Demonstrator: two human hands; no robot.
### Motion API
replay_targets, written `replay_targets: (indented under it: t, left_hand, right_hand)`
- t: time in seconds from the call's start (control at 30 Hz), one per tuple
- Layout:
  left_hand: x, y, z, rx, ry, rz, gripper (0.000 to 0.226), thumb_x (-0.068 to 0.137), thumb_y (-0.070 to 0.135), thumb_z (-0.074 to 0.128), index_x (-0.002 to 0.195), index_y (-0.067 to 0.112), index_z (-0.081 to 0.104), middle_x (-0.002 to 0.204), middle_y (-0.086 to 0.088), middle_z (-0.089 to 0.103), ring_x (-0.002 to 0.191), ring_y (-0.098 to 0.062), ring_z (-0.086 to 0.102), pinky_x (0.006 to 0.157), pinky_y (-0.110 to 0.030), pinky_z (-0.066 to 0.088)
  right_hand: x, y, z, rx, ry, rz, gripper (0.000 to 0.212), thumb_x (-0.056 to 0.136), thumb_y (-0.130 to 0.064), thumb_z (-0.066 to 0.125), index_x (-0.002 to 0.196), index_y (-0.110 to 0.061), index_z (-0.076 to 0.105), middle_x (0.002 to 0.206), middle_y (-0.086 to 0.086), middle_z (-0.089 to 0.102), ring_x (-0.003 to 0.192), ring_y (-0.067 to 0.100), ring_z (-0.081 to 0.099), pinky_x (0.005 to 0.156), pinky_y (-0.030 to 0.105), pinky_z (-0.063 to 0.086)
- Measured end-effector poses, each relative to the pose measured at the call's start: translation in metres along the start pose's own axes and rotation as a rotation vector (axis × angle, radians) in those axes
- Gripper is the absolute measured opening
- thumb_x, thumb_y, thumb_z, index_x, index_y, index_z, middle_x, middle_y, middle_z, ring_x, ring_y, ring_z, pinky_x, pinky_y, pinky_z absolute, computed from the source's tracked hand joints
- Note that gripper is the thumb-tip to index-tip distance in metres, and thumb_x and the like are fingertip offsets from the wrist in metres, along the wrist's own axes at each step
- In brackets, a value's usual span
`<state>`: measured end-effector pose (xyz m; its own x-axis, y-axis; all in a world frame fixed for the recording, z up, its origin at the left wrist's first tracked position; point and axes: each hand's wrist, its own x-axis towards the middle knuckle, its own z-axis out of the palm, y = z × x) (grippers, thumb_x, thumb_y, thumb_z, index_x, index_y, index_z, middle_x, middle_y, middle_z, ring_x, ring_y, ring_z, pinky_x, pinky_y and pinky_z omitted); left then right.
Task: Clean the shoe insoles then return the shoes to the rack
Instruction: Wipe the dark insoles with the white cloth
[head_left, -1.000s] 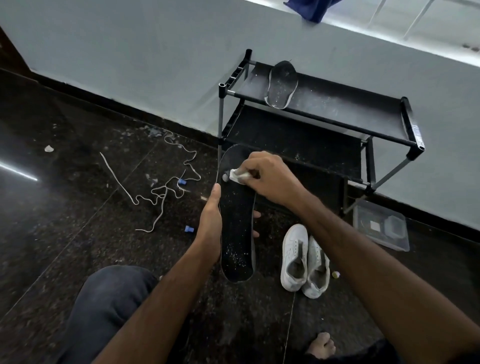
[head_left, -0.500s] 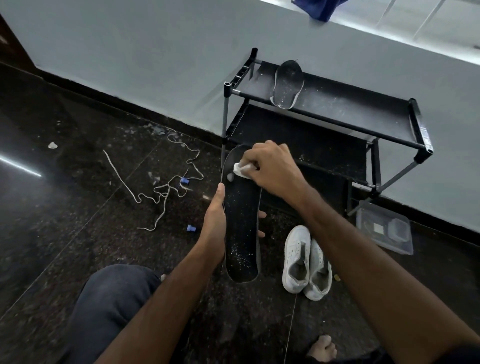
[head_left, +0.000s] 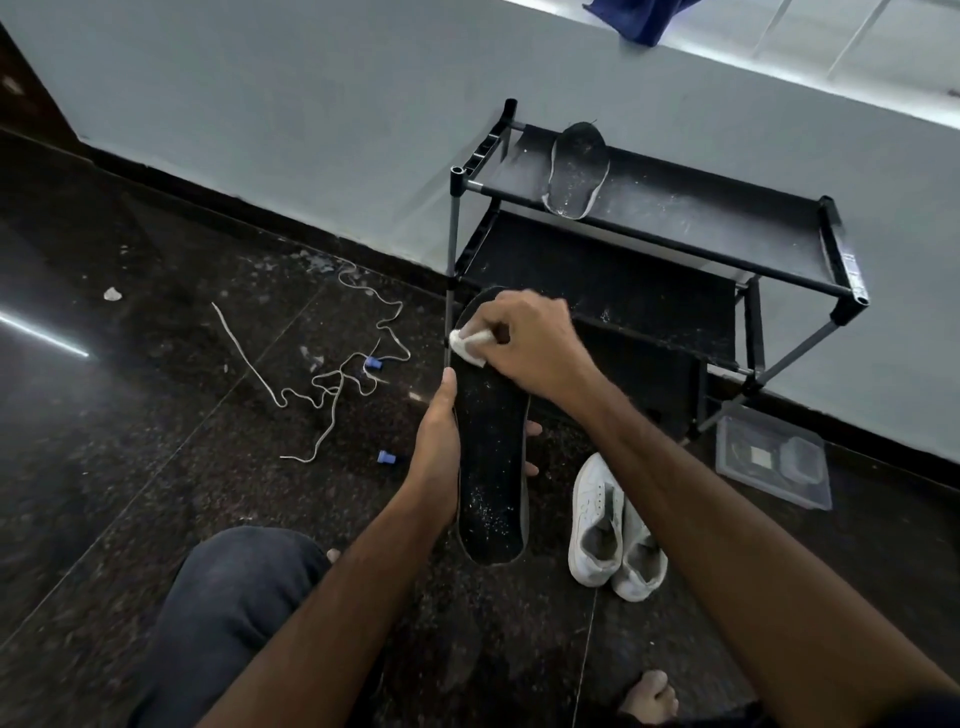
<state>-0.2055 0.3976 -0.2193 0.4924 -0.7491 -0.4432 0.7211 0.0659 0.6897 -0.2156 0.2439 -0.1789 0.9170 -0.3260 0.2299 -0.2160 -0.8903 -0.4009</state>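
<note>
From the head view we look down at our two bare arms reaching over a dark speckled floor (head_left: 130, 493). Our left hand (head_left: 439, 447) grips a long black insole (head_left: 491, 467) from its left edge, thumb along that edge and fingertips curling round to show on the right side. The insole stands lengthwise away from us, heel end near, toe end far, with pale specks across its near half.

Our right hand (head_left: 530, 343) is closed round a small white wipe (head_left: 467, 345), pinching it between thumb and fingers and pressing it onto the far left part of the insole, near the toe.

Just right of the insole a pair of white shoes (head_left: 613, 530) lies on the floor, side by side and touching, openings towards us. Farther right, by the wall, sits a clear box (head_left: 774, 462) with small items inside that we cannot make out.

Beyond our hands a black rack (head_left: 727, 228) stands against the pale wall. A second insole (head_left: 576, 171) lies on the left part of its top shelf, dusted with pale specks, its near end hanging over the front rail. The lower shelf shows bare fabric.

To the left, white laces (head_left: 332, 379) sprawl loose on the floor, with two small blue caps (head_left: 384, 457) near them. Our left knee in dark trousers (head_left: 228, 613) is at the near edge, and bare toes (head_left: 649, 696) show at the near right. A blue cloth (head_left: 639, 21) hangs over the ledge at the top.
</note>
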Motion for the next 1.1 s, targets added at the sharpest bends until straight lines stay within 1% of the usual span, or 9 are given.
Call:
replay_targets:
  t: [0.1,0.2,0.43,0.53,0.63,0.7,0.83,1.0,1.1]
  left_hand:
    - [0.001,0.0,-0.004,0.039,-0.017,-0.012,0.08,0.103,0.061,0.022,0.111,-0.003,0.07,0.093,-0.032,0.07,0.059,-0.037,0.066,0.054,-0.039,0.059]
    - [0.004,0.0,-0.005,0.042,-0.02,-0.009,0.08,0.103,0.062,0.022,0.111,0.0,0.072,0.095,-0.033,0.071,0.067,-0.039,0.067,0.057,-0.041,0.06]
    - [0.003,-0.002,-0.004,-0.025,0.014,-0.021,0.069,0.104,0.059,0.027,0.121,0.006,0.068,0.108,-0.031,0.07,0.082,-0.035,0.073,0.056,-0.044,0.061]
    - [0.004,-0.001,-0.003,-0.036,0.022,-0.029,0.07,0.104,0.06,0.026,0.114,0.006,0.07,0.099,-0.029,0.073,0.082,-0.036,0.074,0.059,-0.046,0.062]
    - [0.004,-0.002,0.001,-0.057,0.019,-0.029,0.071,0.104,0.06,0.027,0.116,0.004,0.069,0.104,-0.029,0.073,0.088,-0.037,0.074,0.063,-0.048,0.061]
    - [0.004,-0.003,0.002,-0.047,0.02,-0.025,0.07,0.104,0.059,0.027,0.117,0.005,0.069,0.112,-0.028,0.072,0.091,-0.036,0.073,0.062,-0.048,0.061]
    - [0.005,-0.005,-0.002,-0.004,0.017,-0.032,0.074,0.104,0.061,0.024,0.119,0.005,0.069,0.115,-0.024,0.072,0.088,-0.032,0.073,0.06,-0.045,0.06]
    - [0.007,-0.004,-0.001,0.026,0.002,-0.013,0.073,0.104,0.06,0.024,0.115,0.005,0.07,0.096,-0.03,0.072,0.075,-0.035,0.071,0.058,-0.043,0.06]
    - [0.007,-0.005,-0.003,0.034,0.01,0.006,0.072,0.104,0.059,0.025,0.12,0.004,0.069,0.103,-0.028,0.072,0.081,-0.033,0.072,0.057,-0.043,0.061]
  right_hand:
    - [0.016,0.012,-0.01,-0.264,0.255,0.131,0.014,0.093,-0.03,0.065,0.104,-0.029,0.073,0.1,-0.009,0.067,0.097,0.01,0.053,0.09,0.031,0.029]
    - [0.015,0.013,-0.02,-0.184,0.376,0.2,0.015,0.093,-0.031,0.064,0.105,-0.027,0.073,0.095,-0.01,0.064,0.095,0.01,0.052,0.087,0.031,0.029]
    - [-0.02,-0.006,-0.02,0.049,-0.298,-0.018,0.015,0.092,-0.02,0.066,0.1,-0.029,0.075,0.1,-0.012,0.064,0.098,0.005,0.056,0.099,0.039,0.045]
    - [-0.019,0.0,-0.036,0.219,-0.104,0.105,0.016,0.09,-0.019,0.069,0.101,-0.029,0.075,0.101,-0.013,0.067,0.096,0.001,0.059,0.092,0.032,0.05]
    - [-0.017,0.002,-0.026,0.023,0.132,0.2,0.018,0.092,-0.022,0.066,0.104,-0.031,0.075,0.099,-0.012,0.067,0.095,0.006,0.059,0.092,0.038,0.048]
    - [-0.022,0.004,-0.015,-0.116,0.037,0.136,0.021,0.095,-0.022,0.061,0.11,-0.03,0.073,0.102,-0.01,0.064,0.101,0.011,0.055,0.096,0.039,0.041]
    - [-0.025,0.01,-0.029,-0.103,-0.413,-0.006,0.022,0.093,-0.019,0.06,0.101,-0.033,0.075,0.097,-0.015,0.059,0.1,0.008,0.052,0.101,0.044,0.039]
    - [-0.019,0.011,-0.039,-0.091,-0.053,0.033,0.022,0.092,-0.019,0.056,0.1,-0.03,0.075,0.09,-0.014,0.057,0.089,0.005,0.051,0.091,0.038,0.044]
    - [-0.027,0.003,-0.019,-0.079,-0.23,-0.043,0.022,0.096,-0.021,0.056,0.108,-0.026,0.073,0.097,-0.011,0.057,0.094,0.007,0.053,0.094,0.04,0.046]
